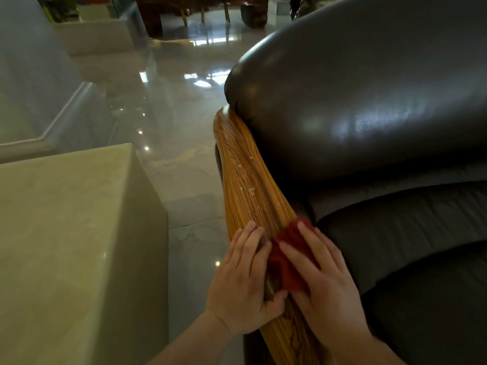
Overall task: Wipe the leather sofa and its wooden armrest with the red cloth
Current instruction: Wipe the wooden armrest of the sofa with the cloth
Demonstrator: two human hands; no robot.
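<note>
A dark leather sofa (369, 101) fills the right side, its seat cushions running down the right edge. Along its left edge runs a striped wooden armrest (247, 175) with small white specks on it. The red cloth (290, 248) lies on the near part of the armrest. My right hand (324, 283) presses flat on the cloth, fingers spread over it. My left hand (245, 277) rests on the armrest just left of the cloth, fingers apart, thumb touching the wood.
A pale stone block or table (66, 246) stands to the left of the sofa, with a strip of glossy tiled floor (189, 159) between them. Dark wooden furniture (158, 14) stands far back.
</note>
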